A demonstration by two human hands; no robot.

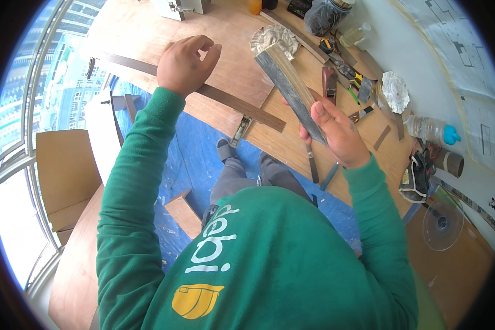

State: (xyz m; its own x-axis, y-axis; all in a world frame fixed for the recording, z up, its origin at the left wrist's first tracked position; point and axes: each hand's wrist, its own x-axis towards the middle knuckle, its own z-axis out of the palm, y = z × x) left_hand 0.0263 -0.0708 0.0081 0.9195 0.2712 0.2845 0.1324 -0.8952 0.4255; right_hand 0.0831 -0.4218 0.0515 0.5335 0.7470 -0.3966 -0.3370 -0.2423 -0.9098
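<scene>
My right hand (344,135) is closed round the lower end of a long sanding block (292,91), a wooden bar with a worn dark grey face. The block is tilted up over the workbench. My left hand (186,65) is over a narrow dark wood strip (242,108), its thumb and forefinger curled toward each other. Its other fingers are hidden, so what they hold, if anything, does not show. The strip runs along the bench's near edge. A metal clamp (241,130) sits at that edge, below the strip's right part.
The plywood workbench (242,49) holds a crumpled cloth (275,39), a hand plane (329,82), a chisel (312,165) and a tape measure (326,45). A clear bottle (432,130) stands at the right. Blue sheeting (192,148) covers the floor, with a wood offcut (183,215) on it.
</scene>
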